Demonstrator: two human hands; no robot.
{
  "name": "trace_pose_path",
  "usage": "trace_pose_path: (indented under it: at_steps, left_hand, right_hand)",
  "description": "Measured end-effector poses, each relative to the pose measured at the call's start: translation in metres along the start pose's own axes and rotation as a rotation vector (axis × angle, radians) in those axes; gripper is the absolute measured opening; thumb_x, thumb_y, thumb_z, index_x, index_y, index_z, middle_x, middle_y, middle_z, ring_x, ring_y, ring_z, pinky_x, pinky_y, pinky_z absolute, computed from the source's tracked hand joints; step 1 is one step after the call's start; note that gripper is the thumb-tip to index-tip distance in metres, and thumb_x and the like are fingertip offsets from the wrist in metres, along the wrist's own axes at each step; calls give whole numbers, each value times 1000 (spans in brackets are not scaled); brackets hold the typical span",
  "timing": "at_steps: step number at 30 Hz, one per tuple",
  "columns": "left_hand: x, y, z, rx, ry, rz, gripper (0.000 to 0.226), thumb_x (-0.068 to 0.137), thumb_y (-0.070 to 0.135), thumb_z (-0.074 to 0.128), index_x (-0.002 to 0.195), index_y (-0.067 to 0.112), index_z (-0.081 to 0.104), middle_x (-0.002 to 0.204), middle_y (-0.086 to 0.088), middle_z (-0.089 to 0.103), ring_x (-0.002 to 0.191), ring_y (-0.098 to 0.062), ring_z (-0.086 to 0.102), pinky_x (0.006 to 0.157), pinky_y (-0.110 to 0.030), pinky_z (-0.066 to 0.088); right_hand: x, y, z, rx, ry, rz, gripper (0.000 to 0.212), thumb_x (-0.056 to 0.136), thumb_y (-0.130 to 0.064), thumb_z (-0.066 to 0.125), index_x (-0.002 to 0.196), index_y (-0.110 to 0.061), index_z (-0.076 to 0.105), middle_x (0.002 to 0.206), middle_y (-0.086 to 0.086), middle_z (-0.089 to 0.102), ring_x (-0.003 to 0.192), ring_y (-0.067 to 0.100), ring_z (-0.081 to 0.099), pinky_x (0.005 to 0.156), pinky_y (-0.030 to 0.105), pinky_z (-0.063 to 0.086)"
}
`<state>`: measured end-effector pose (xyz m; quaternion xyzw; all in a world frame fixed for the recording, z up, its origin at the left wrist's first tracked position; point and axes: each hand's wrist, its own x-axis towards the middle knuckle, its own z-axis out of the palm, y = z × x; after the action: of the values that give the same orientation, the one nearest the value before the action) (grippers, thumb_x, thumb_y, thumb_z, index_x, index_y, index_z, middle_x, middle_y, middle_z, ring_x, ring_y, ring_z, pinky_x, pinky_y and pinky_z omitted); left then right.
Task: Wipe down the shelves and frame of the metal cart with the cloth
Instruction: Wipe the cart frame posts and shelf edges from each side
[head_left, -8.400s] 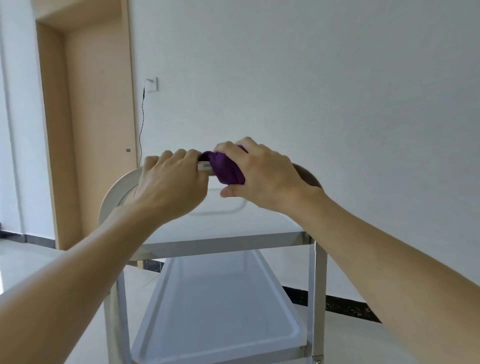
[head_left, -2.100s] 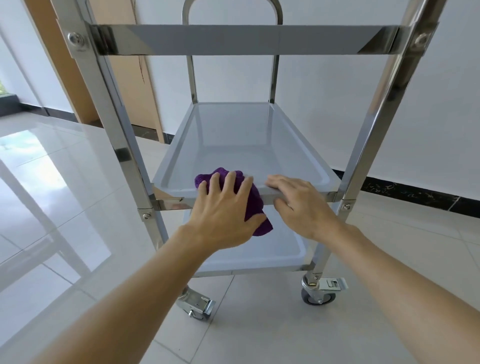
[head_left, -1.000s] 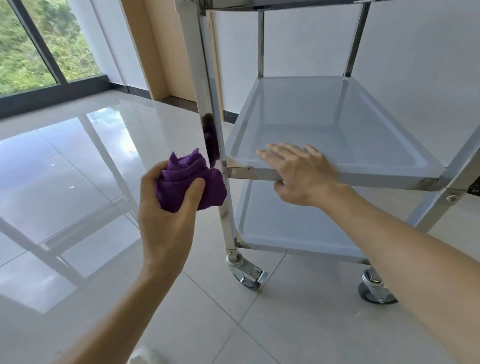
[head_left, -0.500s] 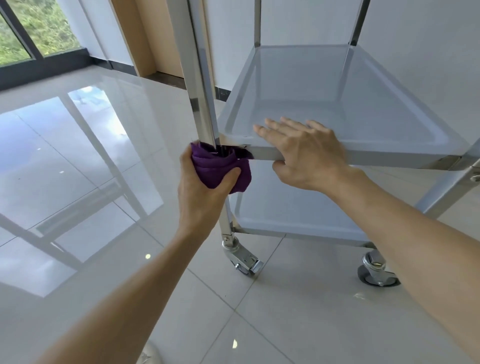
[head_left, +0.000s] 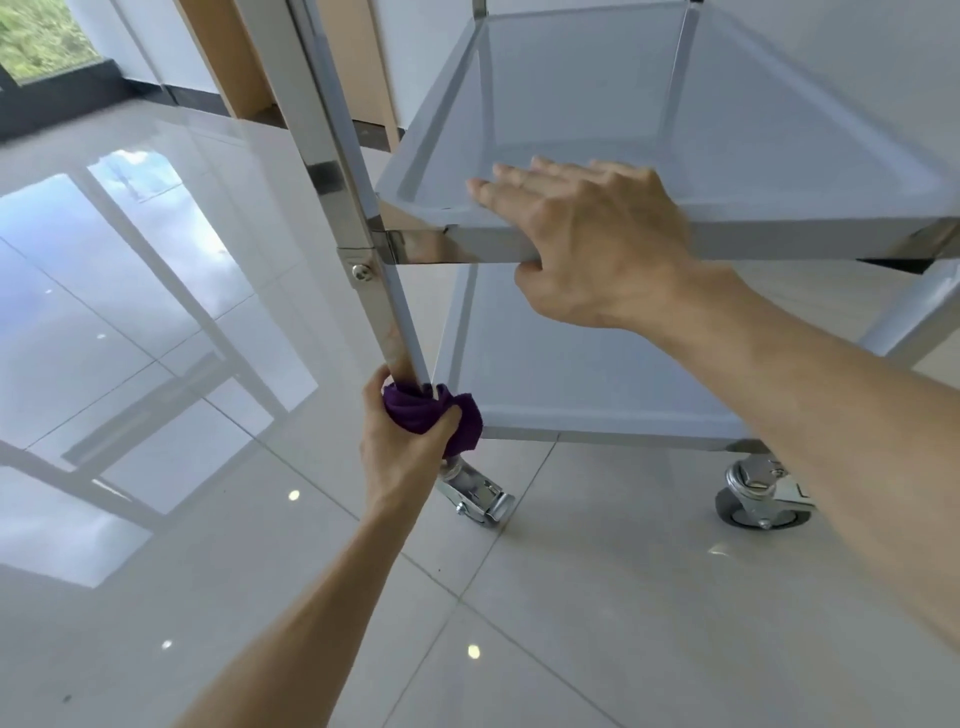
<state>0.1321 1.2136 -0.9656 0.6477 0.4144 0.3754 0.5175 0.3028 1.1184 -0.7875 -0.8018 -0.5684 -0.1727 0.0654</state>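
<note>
your left hand (head_left: 402, 447) grips the purple cloth (head_left: 434, 415), fingers and thumb curled round it and round the foot of the metal cart's (head_left: 519, 249) near-left upright (head_left: 374, 291), right at the corner of the bottom shelf (head_left: 571, 364). the cloth bunches out of your fist toward 3 o'clock, touching the shelf's front rail. just below it, at 5 o'clock from the hand, sits the braked front-left caster (head_left: 475, 493), partly hidden by your wrist.

your right hand (head_left: 587, 244) lies at 1 o'clock from the left one, fingers straight and flat on the front lip of the middle shelf (head_left: 727, 145), thumb tucked under the rail; it carries nothing. your right forearm crosses in front of the bottom shelf's right end and part of the front-right caster (head_left: 753, 499).

the cart stands on glossy pale floor tiles (head_left: 571, 623) that mirror a window frame at 9 o'clock. a wooden door frame (head_left: 228, 57) rises behind the upright at 11 o'clock, with a white wall (head_left: 857, 41) behind the cart at 1 o'clock.
</note>
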Motion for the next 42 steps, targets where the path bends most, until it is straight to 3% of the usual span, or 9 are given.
trace_pose_path:
  at_steps: [5, 8, 11, 21, 27, 31, 36, 40, 42]
  left_hand:
    - [9, 73, -5, -117, 163, 236, 65, 70, 25, 82, 126, 32, 48, 116, 12, 58, 102, -3, 59, 86, -30, 57]
    - [16, 106, -12, -128, 143, 340, 67, 69, 26, 81, 127, 32, 47, 117, 13, 57, 105, -5, 59, 82, -33, 59]
    - [19, 110, -17, -70, 125, 332, 65, 69, 28, 79, 125, 32, 46, 111, 18, 59, 101, -3, 60, 79, -34, 60]
    - [26, 28, -21, 158, -99, 225, 55, 71, 31, 76, 117, 36, 46, 96, 30, 62, 90, 7, 60, 63, -14, 52]
    - [42, -1, -34, 376, -389, 239, 44, 74, 29, 76, 97, 49, 44, 96, 41, 61, 87, 17, 56, 60, -1, 42]
    - [50, -6, -38, 374, -454, 278, 44, 75, 30, 76, 94, 53, 43, 96, 44, 59, 89, 19, 56, 62, -3, 45]
    - [62, -12, -60, 429, -551, 244, 40, 72, 32, 80, 95, 39, 48, 90, 16, 68, 79, 8, 62, 54, -9, 49]
    - [65, -2, -96, 590, -574, 159, 43, 73, 41, 79, 99, 26, 49, 94, 9, 65, 81, -5, 63, 46, -12, 46]
    - [67, 11, -117, 740, -573, 125, 44, 73, 48, 76, 99, 23, 51, 91, 5, 65, 79, -11, 64, 51, -22, 51]
  right_hand:
    - [0, -3, -1, -3, -11, -7, 68, 92, -28, 50, 155, -37, 24, 163, -8, 28, 148, 18, 31, 114, 47, 33]
    - [-1, -2, -3, 5, -5, -1, 68, 91, -27, 50, 154, -37, 27, 162, -7, 30, 148, 19, 32, 112, 47, 34]
    - [-2, -3, -4, 9, -11, 3, 67, 92, -28, 49, 154, -37, 26, 162, -8, 29, 148, 18, 31, 113, 47, 33]
    - [3, -7, -2, -13, -50, 57, 68, 93, -27, 47, 155, -40, 21, 164, -12, 23, 150, 16, 27, 116, 49, 31]
    - [4, -15, -2, -29, -30, 96, 67, 92, -26, 47, 153, -43, 24, 163, -16, 23, 149, 17, 29, 110, 50, 35]
    - [3, -25, -3, -52, -6, 136, 69, 90, -20, 46, 152, -42, 26, 162, -17, 26, 146, 20, 35, 103, 49, 37]
    - [-1, -50, -4, -97, -6, 191, 70, 89, -14, 45, 151, -41, 27, 161, -19, 26, 143, 21, 39, 99, 45, 38]
    - [7, -83, -4, -116, 33, 190, 61, 91, -21, 49, 148, -34, 33, 152, -13, 42, 133, 25, 48, 84, 39, 35]
    - [10, -101, -2, -134, 59, 173, 53, 93, -27, 50, 145, -28, 38, 145, -10, 49, 128, 24, 50, 81, 37, 32]
